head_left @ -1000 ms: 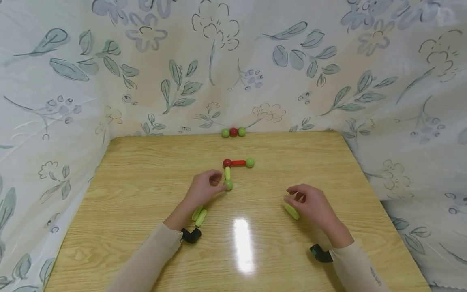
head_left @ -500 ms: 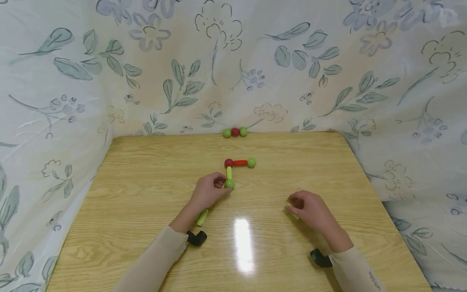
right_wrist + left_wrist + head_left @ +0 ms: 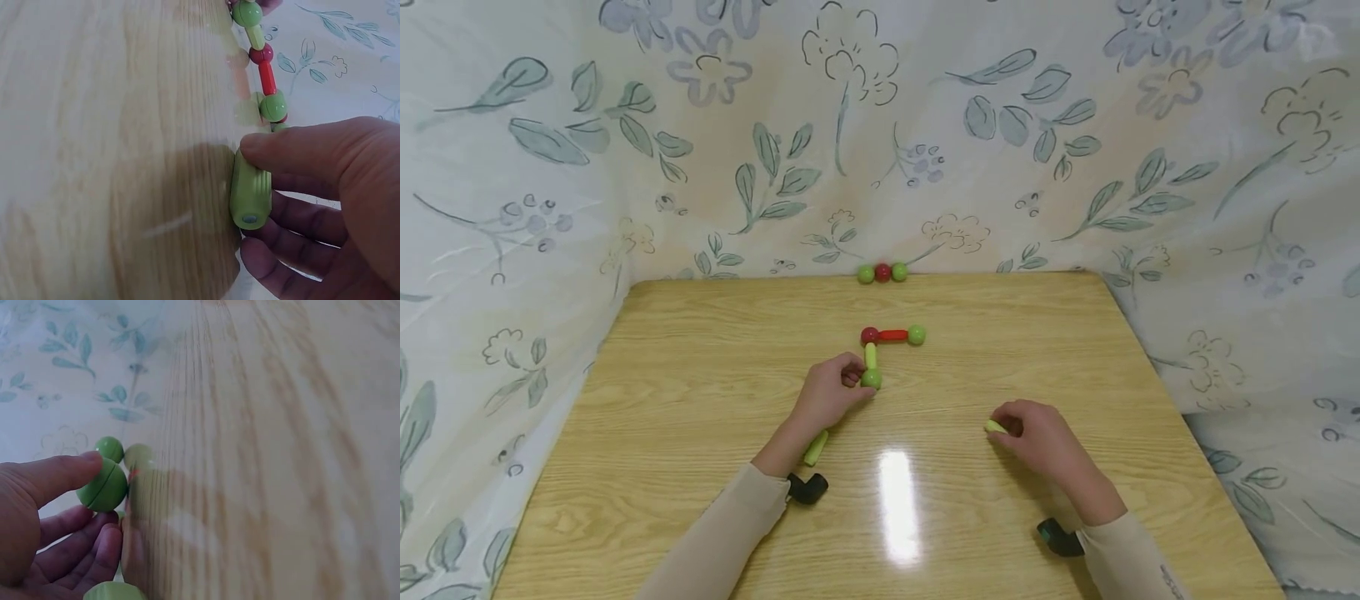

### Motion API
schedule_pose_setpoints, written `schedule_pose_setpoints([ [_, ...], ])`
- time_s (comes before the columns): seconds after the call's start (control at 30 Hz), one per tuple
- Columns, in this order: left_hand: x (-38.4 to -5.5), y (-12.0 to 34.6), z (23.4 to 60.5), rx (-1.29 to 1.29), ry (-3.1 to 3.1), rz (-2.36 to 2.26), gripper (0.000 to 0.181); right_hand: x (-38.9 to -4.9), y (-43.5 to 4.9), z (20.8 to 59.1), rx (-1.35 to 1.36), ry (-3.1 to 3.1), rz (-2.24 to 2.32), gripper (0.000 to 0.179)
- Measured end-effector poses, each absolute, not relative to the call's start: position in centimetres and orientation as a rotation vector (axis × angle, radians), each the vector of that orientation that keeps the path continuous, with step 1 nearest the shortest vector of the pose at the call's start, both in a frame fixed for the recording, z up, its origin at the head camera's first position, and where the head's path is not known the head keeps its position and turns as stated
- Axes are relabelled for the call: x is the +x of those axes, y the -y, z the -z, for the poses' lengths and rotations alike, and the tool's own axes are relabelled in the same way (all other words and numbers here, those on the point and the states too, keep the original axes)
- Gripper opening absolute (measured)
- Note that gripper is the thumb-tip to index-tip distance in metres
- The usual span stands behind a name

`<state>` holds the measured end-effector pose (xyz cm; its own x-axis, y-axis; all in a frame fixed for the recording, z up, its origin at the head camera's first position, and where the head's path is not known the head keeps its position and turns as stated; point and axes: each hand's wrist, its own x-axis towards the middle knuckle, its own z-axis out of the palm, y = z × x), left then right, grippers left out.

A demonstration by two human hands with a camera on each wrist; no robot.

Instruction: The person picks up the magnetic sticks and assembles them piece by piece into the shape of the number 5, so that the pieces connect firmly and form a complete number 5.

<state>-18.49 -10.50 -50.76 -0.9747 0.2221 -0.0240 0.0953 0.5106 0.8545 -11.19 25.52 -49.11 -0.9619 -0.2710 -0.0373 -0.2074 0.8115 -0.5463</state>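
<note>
At the table's middle, an L-shaped chain joins a red ball, a red rod, a green ball, a yellow-green rod and a nearer green ball. My left hand pinches that nearer green ball, thumb on one side and fingers on the other. To the right, my right hand holds a loose yellow-green rod at the tabletop between thumb and fingers. A round metal tip shows on the rod's end; much of it is hidden in the head view.
Another yellow-green rod lies beside the left wrist. Two green balls and a red ball stand in a row at the table's back edge, against the floral cloth. The wooden table reflects light near its front.
My right hand has come slightly nearer the body and taken hold of the loose rod. The left hand shifted slightly right, and its forearm now hides one of the two rods beside it.
</note>
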Motion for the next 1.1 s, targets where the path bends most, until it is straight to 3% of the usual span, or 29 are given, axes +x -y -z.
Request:
schedule_pose_setpoints([
  [1.1, -19.1, 10.6, 50.8, 0.324, -2.658, -1.451, 0.024, -12.5, -25.0, 49.6, -0.526, -2.988, 0.859, 0.023],
])
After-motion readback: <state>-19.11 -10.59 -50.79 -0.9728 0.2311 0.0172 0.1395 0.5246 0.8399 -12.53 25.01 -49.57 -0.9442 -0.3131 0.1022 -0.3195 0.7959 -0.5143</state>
